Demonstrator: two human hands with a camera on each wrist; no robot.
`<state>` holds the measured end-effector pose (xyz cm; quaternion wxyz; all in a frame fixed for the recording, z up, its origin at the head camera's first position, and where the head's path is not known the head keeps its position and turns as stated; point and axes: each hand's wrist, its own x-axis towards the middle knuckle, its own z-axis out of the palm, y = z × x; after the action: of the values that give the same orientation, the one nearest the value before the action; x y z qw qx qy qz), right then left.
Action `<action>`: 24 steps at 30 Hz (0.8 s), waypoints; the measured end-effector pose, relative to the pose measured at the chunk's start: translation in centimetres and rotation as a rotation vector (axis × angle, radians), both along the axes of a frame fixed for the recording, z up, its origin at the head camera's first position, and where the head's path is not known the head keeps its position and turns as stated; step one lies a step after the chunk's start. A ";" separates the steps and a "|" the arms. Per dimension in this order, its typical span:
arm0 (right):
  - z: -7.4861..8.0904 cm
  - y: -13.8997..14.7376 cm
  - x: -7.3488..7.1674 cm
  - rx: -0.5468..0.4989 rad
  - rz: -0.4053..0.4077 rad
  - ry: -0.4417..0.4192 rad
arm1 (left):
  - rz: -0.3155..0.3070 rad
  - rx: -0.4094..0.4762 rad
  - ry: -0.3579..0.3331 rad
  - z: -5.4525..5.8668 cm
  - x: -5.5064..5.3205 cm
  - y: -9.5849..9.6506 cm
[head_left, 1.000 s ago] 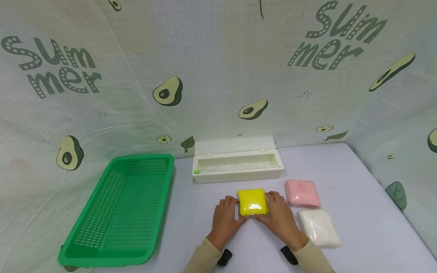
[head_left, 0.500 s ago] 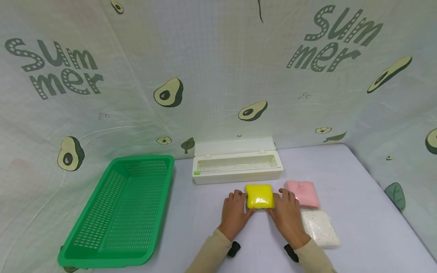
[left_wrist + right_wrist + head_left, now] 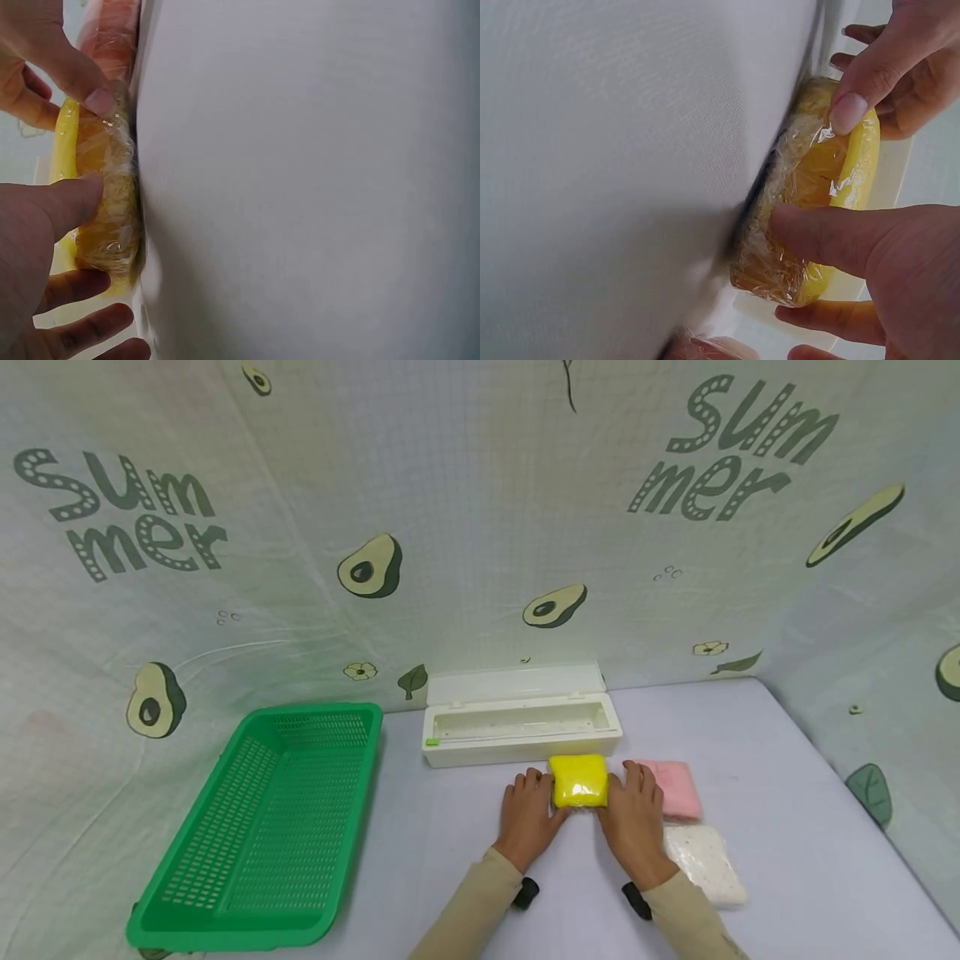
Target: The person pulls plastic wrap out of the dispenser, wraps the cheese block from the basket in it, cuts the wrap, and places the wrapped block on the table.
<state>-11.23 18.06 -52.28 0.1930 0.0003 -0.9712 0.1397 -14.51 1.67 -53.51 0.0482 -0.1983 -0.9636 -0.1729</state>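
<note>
A square yellow packet (image 3: pixel 579 781) wrapped in clear plastic lies on the table, close in front of a long white box (image 3: pixel 517 748). My left hand (image 3: pixel 527 820) holds its left side between thumb and fingers. On the right side my right hand (image 3: pixel 633 825) grips it likewise, beside a pink wrapped packet (image 3: pixel 678 789). In the left wrist view, both thumbs press the near side of the yellow packet (image 3: pixel 105 217), where the plastic is crumpled. The right wrist view shows the same crumpled wrap on the yellow packet (image 3: pixel 810 176).
The white box has its lid (image 3: pixel 517 683) raised against the printed cloth backdrop. A green perforated basket (image 3: pixel 345 877) stands on the left. Behind my right wrist lies a white wrapped packet (image 3: pixel 708 864), nearer than the pink one. A white cloth (image 3: pixel 795 827) covers the table.
Both hands have shifted the yellow packet away from me and to the right, up to the white box's front. My right hand now partly covers the pink packet.
</note>
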 end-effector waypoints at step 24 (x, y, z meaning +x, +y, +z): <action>6.6 5.4 0.1 -0.109 -0.056 -0.116 | 0.135 0.055 0.109 6.9 0.1 -11.3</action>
<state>-11.16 23.43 -45.64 0.1401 -0.0456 -0.9713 0.1867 -14.40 -9.64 -46.60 0.1177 -0.1405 -0.9656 -0.1847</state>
